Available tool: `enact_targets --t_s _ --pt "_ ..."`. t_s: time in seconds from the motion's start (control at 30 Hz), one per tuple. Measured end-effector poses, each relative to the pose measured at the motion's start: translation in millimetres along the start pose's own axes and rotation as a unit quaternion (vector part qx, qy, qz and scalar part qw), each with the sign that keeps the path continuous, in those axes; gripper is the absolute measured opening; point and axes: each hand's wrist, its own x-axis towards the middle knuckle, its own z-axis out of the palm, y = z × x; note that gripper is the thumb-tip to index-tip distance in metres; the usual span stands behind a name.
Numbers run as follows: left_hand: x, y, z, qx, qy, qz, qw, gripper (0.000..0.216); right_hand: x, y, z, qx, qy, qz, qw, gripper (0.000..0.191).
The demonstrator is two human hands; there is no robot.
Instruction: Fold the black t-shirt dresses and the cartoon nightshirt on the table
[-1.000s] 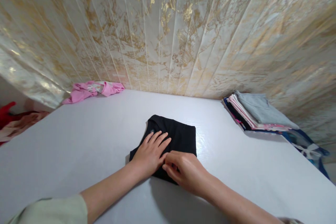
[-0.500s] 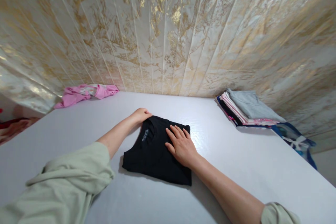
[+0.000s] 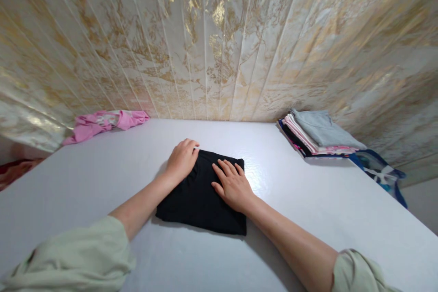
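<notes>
A folded black garment (image 3: pixel 198 200) lies on the white table (image 3: pixel 102 173) in front of me. My left hand (image 3: pixel 181 159) rests on its far left corner with the fingers curled over the edge there. My right hand (image 3: pixel 232 185) lies flat on the garment's right half, fingers stretched out and pointing toward the wall. Both forearms reach in from below, with pale green sleeves pushed up.
A stack of folded clothes (image 3: pixel 318 137), grey on top, sits at the back right by the wall. A dark blue bag (image 3: pixel 379 171) lies beside it. A crumpled pink garment (image 3: pixel 102 123) lies at the back left. A marbled gold-and-white wall stands behind the table.
The left hand moved from the near side of the garment to its far left corner, and now covers the neckline. The right hand moved up and flattened on the cloth.
</notes>
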Motion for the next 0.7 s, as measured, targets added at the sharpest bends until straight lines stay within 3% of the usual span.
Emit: enact_targets --t_s 0.1,0.17,0.3,0.37,0.6,0.7 --pt "-30.5 16.1 15.5 0.051 -0.056 0.124 0.989 0.039 -0.3 -0.6 1.4 -0.003 0.004 0.008 1.0 0.056" --pt "-45.3 18.4 25.5 0.1 -0.071 0.157 0.98 0.047 -0.1 0.9 2.5 -0.014 0.017 0.042 0.999 0.059" --pt "-52.9 13.9 32.5 0.133 -0.078 0.158 0.975 0.052 0.7 9.5 -1.8 -0.05 0.026 0.148 0.987 0.062" --pt "-50.7 13.0 31.1 0.133 -0.078 0.158 0.975 0.052 -0.6 14.5 -7.4 -0.06 0.015 0.163 0.985 0.06" --pt "-48.9 18.6 26.6 0.123 -0.072 0.149 0.979 0.05 -12.7 23.1 -26.0 -0.043 0.004 0.11 0.993 0.049" --pt "-47.9 16.8 26.2 0.117 -0.068 0.15 0.979 0.048 -17.0 12.4 -42.8 0.122 0.0 0.083 0.989 0.039"
